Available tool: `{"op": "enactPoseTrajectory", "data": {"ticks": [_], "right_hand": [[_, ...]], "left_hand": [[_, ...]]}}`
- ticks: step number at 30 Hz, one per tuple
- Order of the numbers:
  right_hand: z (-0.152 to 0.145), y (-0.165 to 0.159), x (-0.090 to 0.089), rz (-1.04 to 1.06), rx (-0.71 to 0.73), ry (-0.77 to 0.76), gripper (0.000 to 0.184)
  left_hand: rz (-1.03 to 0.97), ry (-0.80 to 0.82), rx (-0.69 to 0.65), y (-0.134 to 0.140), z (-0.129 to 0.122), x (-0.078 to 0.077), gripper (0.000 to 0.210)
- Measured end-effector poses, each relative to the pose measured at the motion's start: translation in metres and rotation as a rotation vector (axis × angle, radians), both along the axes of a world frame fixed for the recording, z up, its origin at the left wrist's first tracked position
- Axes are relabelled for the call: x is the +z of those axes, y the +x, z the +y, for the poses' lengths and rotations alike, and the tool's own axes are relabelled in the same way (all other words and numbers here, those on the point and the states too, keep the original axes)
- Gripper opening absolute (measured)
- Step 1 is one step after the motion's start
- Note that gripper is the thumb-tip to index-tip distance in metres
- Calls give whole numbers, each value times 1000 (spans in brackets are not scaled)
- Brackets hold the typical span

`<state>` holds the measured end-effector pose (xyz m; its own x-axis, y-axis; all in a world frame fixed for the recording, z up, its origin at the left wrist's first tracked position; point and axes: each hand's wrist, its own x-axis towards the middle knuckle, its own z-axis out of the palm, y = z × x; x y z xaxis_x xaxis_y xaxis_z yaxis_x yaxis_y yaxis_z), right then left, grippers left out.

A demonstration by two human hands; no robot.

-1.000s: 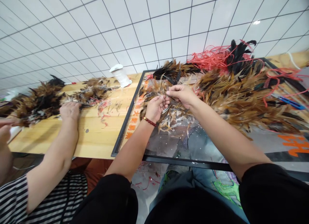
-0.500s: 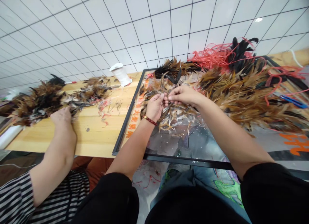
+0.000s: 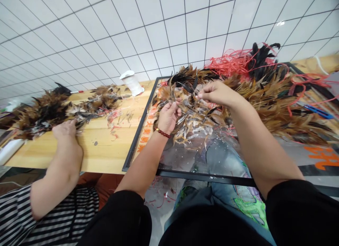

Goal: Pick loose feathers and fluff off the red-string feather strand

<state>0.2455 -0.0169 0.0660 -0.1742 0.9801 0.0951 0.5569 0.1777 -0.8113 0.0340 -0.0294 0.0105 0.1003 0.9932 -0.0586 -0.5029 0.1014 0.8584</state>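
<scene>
My left hand [image 3: 169,116], with a red bead bracelet [image 3: 162,133] at the wrist, is closed in a pinch over the loose feathers. A brown feather [image 3: 172,94] stands up at its fingertips and seems to be held there. To the right and slightly higher, my right hand [image 3: 218,93] is also closed in a pinch; what lies between its fingers is too small to make out. Under both hands spreads a pile of loose brown and white feathers [image 3: 194,124] on a black-framed clear panel [image 3: 182,159].
Brown feather bundles [image 3: 278,108], red plastic ribbon [image 3: 230,62] and a blue cutter [image 3: 318,112] lie to the right. A white spool [image 3: 132,83] stands near the tiled wall. At left, a co-worker's hand [image 3: 64,129] rests by another feather heap [image 3: 45,110].
My right hand has drawn away from my left, moving right and up. My left hand has stayed nearly in place, slightly lower. The co-worker's hand has shifted a little left.
</scene>
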Motion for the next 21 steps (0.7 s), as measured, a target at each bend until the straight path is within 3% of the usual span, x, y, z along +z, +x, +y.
{"op": "enactPoseTrajectory", "data": {"ticks": [5,8,13,21], "right_hand": [[-3,-29,-5,-334,47,20,14],[-6,-40,-5,-430,101,35,13],[-8,-36,-1,-337,91,70,17],[1,-29,-7,-172,-131,193,15]], "left_hand": [[61,132,-94,3,-6,-2,17],[216,185,-103,4,-5,-9,14],[346,187,55,8,-3,-14,18],[142,29,-47,12,-8,1,22]]}}
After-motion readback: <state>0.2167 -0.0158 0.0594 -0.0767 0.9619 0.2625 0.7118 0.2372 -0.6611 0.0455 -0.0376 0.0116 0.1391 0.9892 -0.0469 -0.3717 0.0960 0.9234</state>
